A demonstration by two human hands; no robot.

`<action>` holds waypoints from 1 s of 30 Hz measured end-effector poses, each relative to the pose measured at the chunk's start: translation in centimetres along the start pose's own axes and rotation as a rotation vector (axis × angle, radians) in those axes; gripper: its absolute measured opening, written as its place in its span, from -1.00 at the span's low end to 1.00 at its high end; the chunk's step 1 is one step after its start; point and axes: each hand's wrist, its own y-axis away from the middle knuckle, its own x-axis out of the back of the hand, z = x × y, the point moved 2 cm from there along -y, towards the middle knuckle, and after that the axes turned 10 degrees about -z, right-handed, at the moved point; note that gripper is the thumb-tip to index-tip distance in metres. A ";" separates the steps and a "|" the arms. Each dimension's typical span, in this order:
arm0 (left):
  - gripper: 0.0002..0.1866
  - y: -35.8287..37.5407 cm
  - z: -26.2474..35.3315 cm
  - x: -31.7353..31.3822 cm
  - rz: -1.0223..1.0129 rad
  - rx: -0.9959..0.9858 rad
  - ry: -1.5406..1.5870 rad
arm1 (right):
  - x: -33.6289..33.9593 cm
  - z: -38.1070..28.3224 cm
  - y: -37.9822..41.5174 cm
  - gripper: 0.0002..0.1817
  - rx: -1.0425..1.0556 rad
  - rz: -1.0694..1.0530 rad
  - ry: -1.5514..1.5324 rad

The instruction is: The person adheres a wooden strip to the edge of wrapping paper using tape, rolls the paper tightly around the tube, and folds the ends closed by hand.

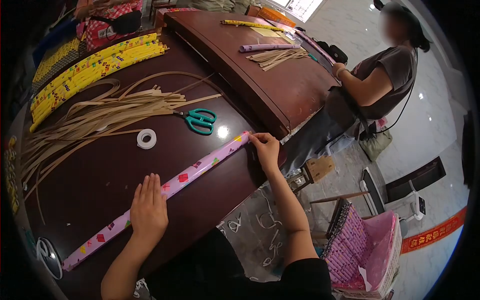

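Note:
A long pink roll (187,176) with red, yellow and green prints lies diagonally across the dark table. Flat on its middle rests my left hand (149,207), fingers stretched out together. At the roll's far right end, my right hand (266,149) pinches the tip between thumb and fingers. Beyond the roll are green-handled scissors (201,121) and a white roll of tape (146,139). Many flat brown strips (100,117) spread over the table behind them.
Yellow printed rolls (95,70) are stacked at the back left. A second table (250,65) adjoins, with a person (382,80) at its right side. A basket (385,250) of pink rolls stands at lower right. White scraps litter the floor (250,225).

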 end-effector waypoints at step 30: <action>-0.51 0.0 0.0 -0.1 0.002 0.003 -0.033 | 1.0 -0.9 -0.8 -0.78 0.049 -0.134 -0.098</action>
